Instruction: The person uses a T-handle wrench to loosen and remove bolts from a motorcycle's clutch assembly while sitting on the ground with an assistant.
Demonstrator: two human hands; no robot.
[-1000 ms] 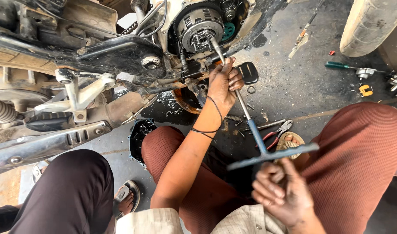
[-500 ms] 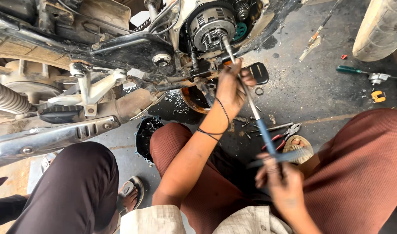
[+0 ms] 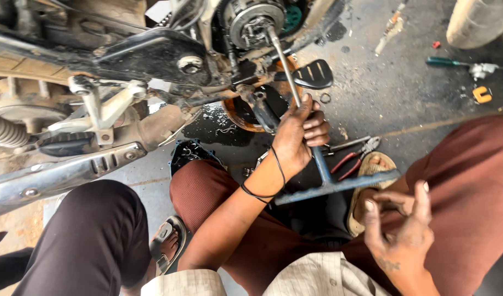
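A long T-handle wrench [image 3: 285,61] runs from the round clutch assembly [image 3: 255,22] on the motorcycle engine down to its blue cross handle [image 3: 339,185]. My left hand [image 3: 301,134] is wrapped around the wrench shaft at mid-length; a black band circles that wrist. My right hand [image 3: 398,226] hovers just below the right end of the cross handle with its fingers spread and nothing in it. My knees in rust-brown trousers flank the wrench.
An orange drain pan [image 3: 236,118] with dark oil sits under the engine. Red-handled pliers [image 3: 351,158], a green screwdriver [image 3: 446,62] and small parts lie on the oily floor. Another person's dark-trousered leg [image 3: 92,235] and sandal are at the left, below the exhaust pipe [image 3: 59,175].
My right hand gripped the cross handle earlier and has now let go, fingers opened. My left hand has stayed on the shaft. The view has shifted closer.
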